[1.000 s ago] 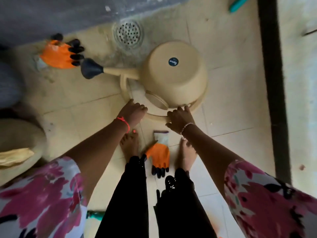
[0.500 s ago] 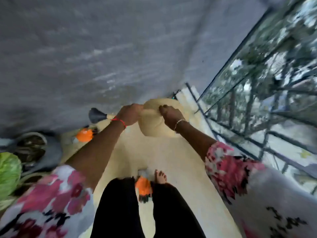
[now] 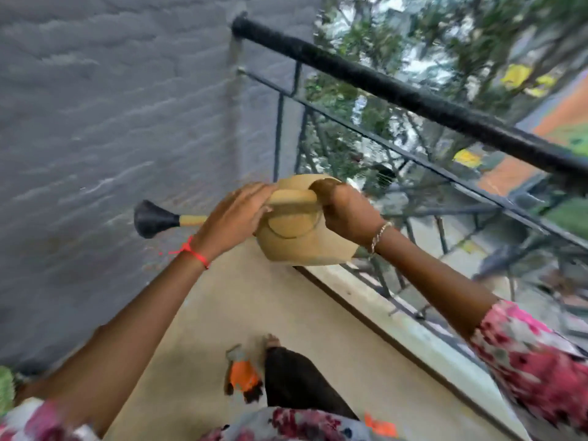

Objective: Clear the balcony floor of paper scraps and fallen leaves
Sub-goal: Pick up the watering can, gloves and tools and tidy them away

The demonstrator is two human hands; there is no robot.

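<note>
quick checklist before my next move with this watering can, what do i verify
1. Right hand on the handle: fingers curled round it, ok.
2. Left hand steadying the watering can: laid on its side, ok.
3. Spout rose apart from the wall: cannot tell.
4. Can apart from the railing: close beside it, gap cannot tell.
5. Water inside: cannot tell.
6. Footing: orange glove lies on the floor by the foot, not ok.
</note>
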